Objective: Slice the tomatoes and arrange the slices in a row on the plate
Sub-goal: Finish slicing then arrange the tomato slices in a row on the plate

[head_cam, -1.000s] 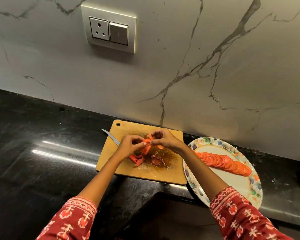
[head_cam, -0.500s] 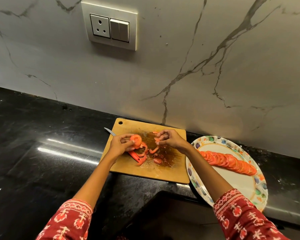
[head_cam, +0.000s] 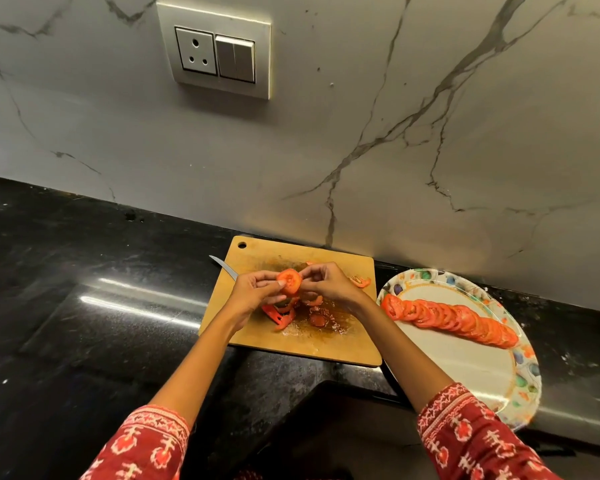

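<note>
Above the wooden cutting board (head_cam: 347, 344), my left hand (head_cam: 253, 294) and my right hand (head_cam: 329, 284) meet around a small stack of tomato slices (head_cam: 290, 281); both pinch it. Loose tomato pieces (head_cam: 283, 317) and juice lie on the board under my hands, and one scrap (head_cam: 360, 281) sits near the board's right edge. To the right, a paper plate (head_cam: 465, 368) with a coloured rim carries a long overlapping row of tomato slices (head_cam: 451, 318). A knife blade (head_cam: 224, 266) sticks out past the board's left edge behind my left hand.
The board and plate rest on a black stone counter (head_cam: 84, 306) against a marble wall. A socket and switch panel (head_cam: 219, 53) is set in the wall above. The counter's front edge drops away below the board.
My hands have come together again: the right hand moved left to join the left on the tomato slices, which now sit slightly higher over the board.
</note>
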